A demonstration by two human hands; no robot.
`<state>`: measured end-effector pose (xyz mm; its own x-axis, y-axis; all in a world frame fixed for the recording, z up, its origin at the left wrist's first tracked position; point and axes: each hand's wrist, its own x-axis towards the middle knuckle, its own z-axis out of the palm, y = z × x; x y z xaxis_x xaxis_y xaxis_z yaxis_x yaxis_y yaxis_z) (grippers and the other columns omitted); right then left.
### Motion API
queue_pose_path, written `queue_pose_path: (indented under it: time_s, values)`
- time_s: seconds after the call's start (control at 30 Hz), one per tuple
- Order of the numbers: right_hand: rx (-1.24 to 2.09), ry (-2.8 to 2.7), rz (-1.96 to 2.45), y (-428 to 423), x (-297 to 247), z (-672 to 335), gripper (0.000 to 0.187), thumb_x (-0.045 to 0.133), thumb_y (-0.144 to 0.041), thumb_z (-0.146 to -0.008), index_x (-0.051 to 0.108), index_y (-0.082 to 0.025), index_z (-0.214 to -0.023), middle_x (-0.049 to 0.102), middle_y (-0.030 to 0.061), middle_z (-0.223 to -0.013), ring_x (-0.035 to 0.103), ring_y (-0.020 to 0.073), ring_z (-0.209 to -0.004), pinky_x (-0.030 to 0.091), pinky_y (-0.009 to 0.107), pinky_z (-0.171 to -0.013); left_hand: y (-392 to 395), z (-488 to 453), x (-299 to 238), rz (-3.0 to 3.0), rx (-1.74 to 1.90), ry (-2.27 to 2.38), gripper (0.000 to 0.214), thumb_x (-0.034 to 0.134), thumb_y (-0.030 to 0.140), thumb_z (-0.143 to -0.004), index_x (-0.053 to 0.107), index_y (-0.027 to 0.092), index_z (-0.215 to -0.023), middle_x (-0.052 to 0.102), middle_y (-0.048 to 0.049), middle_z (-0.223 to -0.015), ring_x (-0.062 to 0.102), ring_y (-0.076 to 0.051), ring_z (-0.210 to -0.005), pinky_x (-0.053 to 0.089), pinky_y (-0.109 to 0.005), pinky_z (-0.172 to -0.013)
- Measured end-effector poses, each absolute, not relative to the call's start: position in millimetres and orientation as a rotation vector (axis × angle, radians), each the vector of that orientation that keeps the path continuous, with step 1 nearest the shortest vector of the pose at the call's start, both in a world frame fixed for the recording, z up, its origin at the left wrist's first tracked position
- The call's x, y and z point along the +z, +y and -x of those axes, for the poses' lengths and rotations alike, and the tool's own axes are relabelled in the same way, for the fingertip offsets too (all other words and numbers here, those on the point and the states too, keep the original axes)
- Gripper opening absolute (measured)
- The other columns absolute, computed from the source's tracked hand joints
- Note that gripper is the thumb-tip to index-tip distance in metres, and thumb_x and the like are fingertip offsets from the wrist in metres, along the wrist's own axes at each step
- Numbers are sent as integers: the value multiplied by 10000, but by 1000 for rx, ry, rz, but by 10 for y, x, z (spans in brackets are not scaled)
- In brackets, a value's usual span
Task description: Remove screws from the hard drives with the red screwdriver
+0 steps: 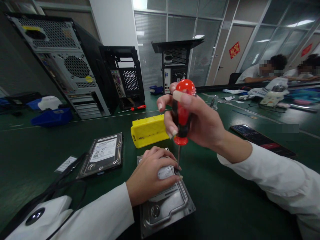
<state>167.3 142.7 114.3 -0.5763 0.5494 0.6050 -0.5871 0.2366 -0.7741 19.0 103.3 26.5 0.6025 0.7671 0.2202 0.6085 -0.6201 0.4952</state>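
Note:
A silver hard drive (172,203) lies on the green table in front of me, its label partly under my left hand (155,171). That hand is pressed down on the drive and holds it, with thumb and index finger on either side of the screwdriver's tip. My right hand (200,120) is wrapped round the red and black handle of a screwdriver (183,115). The screwdriver stands almost upright, and its thin shaft meets the drive near the right edge. Whether the tip sits in a screw is hidden by my fingers.
A second hard drive (103,151) lies to the left by a black cable. Behind my hands is a yellow bin (148,130); a phone (261,140) lies right. Computer cases (75,63), another screwdriver (138,107) and a blue bin (51,116) stand farther back. People sit far right.

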Motion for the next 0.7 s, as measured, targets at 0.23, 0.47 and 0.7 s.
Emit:
queue_pose_path:
  time_s: [0.23,0.47,0.7]
  values:
    - [1577,-1578,-18,1406,1168,-1668,431,156,-458,-965,475,-168,-991,434,-41,-646,374,47,-437,351,173,-426,1028,-187,262,-2461,591,1106,177,666,371,-797,677,275,-945,593,-6,-1081,486,-231,-1035,341,-396,-891]
    - [1482,-1552,26,1381,1156,-1678,162,567,-312,-863,515,-167,-815,516,-29,-798,516,29,-515,406,160,-476,1052,-187,270,-2464,596,1096,174,665,378,-801,674,272,-938,592,-2,-1071,482,-228,-1032,332,-393,-899]
    - [1521,-1556,37,1381,1175,-1685,305,369,-479,-910,501,-204,-912,434,-39,-644,374,54,-426,322,193,-429,1026,-183,268,-2460,594,1091,161,665,367,-802,675,271,-931,592,-1,-1074,487,-225,-1031,339,-384,-883]
